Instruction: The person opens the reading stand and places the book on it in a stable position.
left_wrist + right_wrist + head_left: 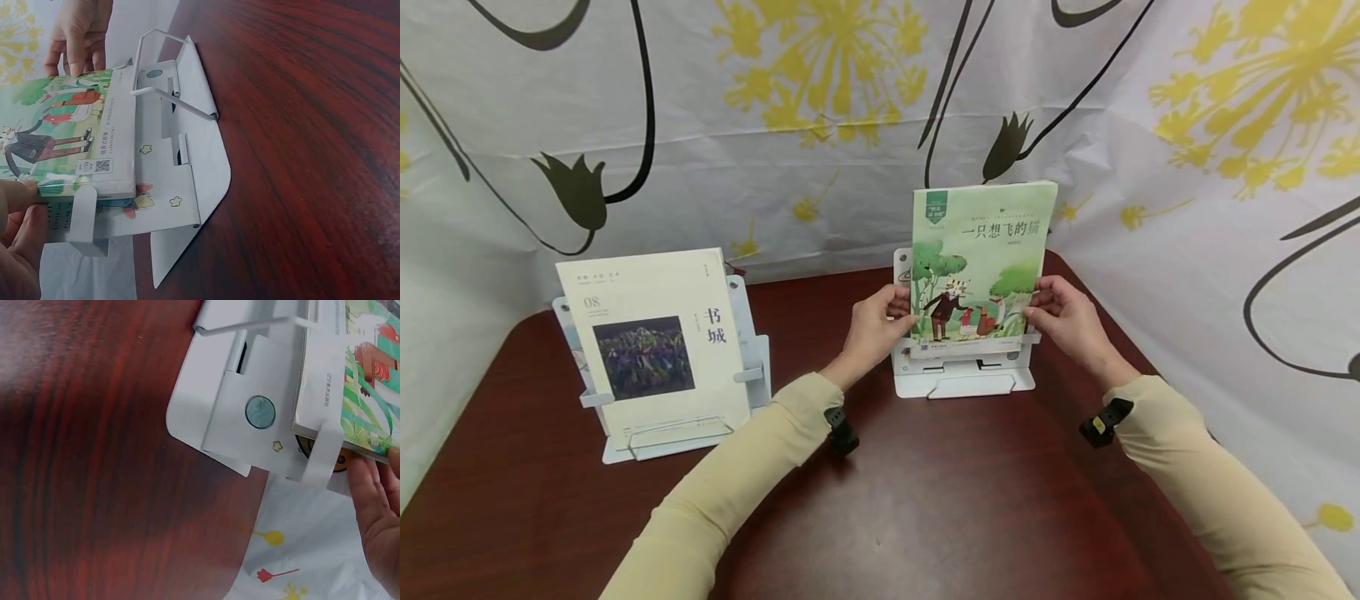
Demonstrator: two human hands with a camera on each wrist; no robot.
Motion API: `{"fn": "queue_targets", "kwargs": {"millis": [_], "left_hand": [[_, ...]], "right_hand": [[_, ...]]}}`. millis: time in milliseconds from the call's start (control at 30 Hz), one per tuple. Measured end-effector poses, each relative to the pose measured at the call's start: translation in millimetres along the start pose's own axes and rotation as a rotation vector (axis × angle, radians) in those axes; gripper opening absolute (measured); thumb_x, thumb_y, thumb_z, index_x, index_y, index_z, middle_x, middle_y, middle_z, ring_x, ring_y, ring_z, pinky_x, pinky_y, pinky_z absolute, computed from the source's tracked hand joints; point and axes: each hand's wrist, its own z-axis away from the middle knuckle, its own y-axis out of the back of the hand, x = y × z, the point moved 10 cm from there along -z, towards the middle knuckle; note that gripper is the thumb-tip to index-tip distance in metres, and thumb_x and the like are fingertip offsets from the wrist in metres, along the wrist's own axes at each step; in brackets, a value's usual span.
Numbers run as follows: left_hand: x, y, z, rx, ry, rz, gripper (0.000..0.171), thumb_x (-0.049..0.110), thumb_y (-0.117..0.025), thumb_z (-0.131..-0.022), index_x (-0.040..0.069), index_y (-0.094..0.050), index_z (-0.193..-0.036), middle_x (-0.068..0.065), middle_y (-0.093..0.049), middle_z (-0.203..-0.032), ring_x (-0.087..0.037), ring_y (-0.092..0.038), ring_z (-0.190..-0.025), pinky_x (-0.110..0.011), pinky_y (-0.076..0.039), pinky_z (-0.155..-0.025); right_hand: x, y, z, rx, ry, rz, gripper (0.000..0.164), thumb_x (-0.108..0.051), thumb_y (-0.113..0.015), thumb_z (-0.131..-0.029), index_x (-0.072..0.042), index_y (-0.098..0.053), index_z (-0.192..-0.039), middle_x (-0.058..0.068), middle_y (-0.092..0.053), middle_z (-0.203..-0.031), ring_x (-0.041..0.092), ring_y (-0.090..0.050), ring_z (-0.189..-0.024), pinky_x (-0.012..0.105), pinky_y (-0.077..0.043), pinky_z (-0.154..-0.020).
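Note:
A green picture-covered book (981,242) stands upright against a white book stand (917,385). My left hand (874,327) pinches its left edge, thumb on the front cover. On the opposite edge, my right hand (1070,323) holds the book between thumb and fingers. Both wrist views show the book's lower edge raised above the stand's base, with the wire rest (164,94) below it. The side clips of the stand, such as the left clip (83,215), overlap the book's lower corners. The fingers behind the book are partly hidden.
To the left, a white magazine (647,308) leans on a light blue book stand (760,367) with side clips. Both stands are on a dark red-brown wooden table (880,517). A flower-patterned white cloth (685,108) hangs behind and along the sides.

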Motion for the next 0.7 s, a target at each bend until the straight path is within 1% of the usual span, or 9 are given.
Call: {"fn": "queue_targets", "kwargs": {"millis": [67, 100, 167, 233, 300, 333, 433, 567, 700], "left_hand": [[-0.7, -0.9, 1.3, -0.011, 0.006, -0.026, 0.031, 0.005, -0.072, -0.082, 0.003, -0.061, -0.111, -0.011, -0.069, -0.094, -0.02, -0.067, -0.085, -0.024, -0.053, -0.074], [-0.9, -1.0, 1.8, -0.015, 0.009, -0.034, 0.033, 0.005, -0.072, -0.082, 0.004, -0.06, -0.112, -0.011, -0.069, -0.094, -0.02, -0.068, -0.085, -0.024, -0.054, -0.074], [-1.5, -1.1, 2.9, -0.023, 0.018, -0.054, 0.035, 0.005, -0.072, -0.081, 0.005, -0.058, -0.113, -0.01, -0.07, -0.094, -0.02, -0.069, -0.085, -0.023, -0.054, -0.073], [-3.0, -1.5, 4.1, -0.034, 0.033, -0.07, 0.037, 0.005, -0.073, -0.08, 0.006, -0.057, -0.114, -0.01, -0.071, -0.093, -0.02, -0.069, -0.084, -0.022, -0.054, -0.073], [-5.0, -2.0, 5.3, -0.042, 0.05, -0.088, 0.036, 0.006, -0.073, -0.08, 0.005, -0.057, -0.112, -0.01, -0.071, -0.093, -0.019, -0.07, -0.084, -0.022, -0.055, -0.072], [-6.0, -2.6, 6.0, -0.047, 0.058, -0.102, 0.035, 0.006, -0.074, -0.08, 0.005, -0.058, -0.11, -0.01, -0.071, -0.093, -0.019, -0.069, -0.084, -0.022, -0.055, -0.072], [-7.1, -4.7, 7.6, -0.065, 0.061, -0.16, 0.031, 0.008, -0.074, -0.08, 0.005, -0.058, -0.107, -0.008, -0.071, -0.094, -0.017, -0.069, -0.084, -0.021, -0.054, -0.072], [-3.6, -7.3, 8.3, -0.083, 0.029, -0.252, 0.026, 0.011, -0.074, -0.08, 0.006, -0.059, -0.101, -0.006, -0.071, -0.092, -0.014, -0.068, -0.081, -0.02, -0.053, -0.071], [-0.1, -7.9, 7.2, -0.09, 0.011, -0.323, 0.025, 0.015, -0.076, -0.08, 0.007, -0.061, -0.098, -0.003, -0.071, -0.091, -0.012, -0.067, -0.079, -0.023, -0.053, -0.07]], "right_hand": [[-1, 0, 2, 0.011, 0.001, 0.075, 0.032, -0.007, -0.062, -0.09, 0.003, -0.05, -0.119, 0.019, -0.06, -0.099, -0.011, -0.054, -0.075, 0.012, -0.046, -0.059], [-1, 0, 3, 0.017, 0.002, 0.108, 0.032, -0.008, -0.062, -0.09, 0.002, -0.051, -0.118, 0.02, -0.061, -0.099, -0.009, -0.054, -0.075, 0.012, -0.045, -0.058], [-2, -1, 5, 0.024, 0.012, 0.159, 0.031, -0.007, -0.063, -0.09, 0.003, -0.052, -0.117, 0.021, -0.062, -0.098, 0.001, -0.059, -0.077, 0.011, -0.044, -0.058], [-2, -2, 6, 0.027, 0.015, 0.199, 0.029, -0.007, -0.063, -0.089, 0.002, -0.053, -0.115, 0.021, -0.064, -0.098, 0.014, -0.062, -0.08, 0.011, -0.043, -0.059], [-2, -4, 8, 0.022, 0.017, 0.233, 0.028, -0.006, -0.063, -0.089, 0.002, -0.054, -0.114, 0.021, -0.064, -0.097, 0.026, -0.063, -0.084, 0.012, -0.042, -0.061], [-1, -5, 9, 0.017, 0.016, 0.245, 0.027, -0.006, -0.063, -0.089, 0.002, -0.054, -0.113, 0.02, -0.064, -0.096, 0.03, -0.063, -0.085, 0.013, -0.042, -0.061], [2, -8, 12, 0.003, 0.005, 0.261, 0.026, -0.006, -0.063, -0.089, 0.002, -0.055, -0.112, 0.019, -0.063, -0.095, 0.031, -0.061, -0.085, 0.015, -0.043, -0.063], [5, -9, 15, -0.001, -0.001, 0.281, 0.024, -0.006, -0.064, -0.089, 0.001, -0.056, -0.11, 0.017, -0.063, -0.093, 0.027, -0.059, -0.082, 0.016, -0.043, -0.063], [5, -9, 17, 0.015, 0.013, 0.313, 0.022, -0.007, -0.065, -0.088, 0.001, -0.058, -0.107, 0.017, -0.064, -0.091, 0.027, -0.06, -0.08, 0.022, -0.043, -0.063]]}}
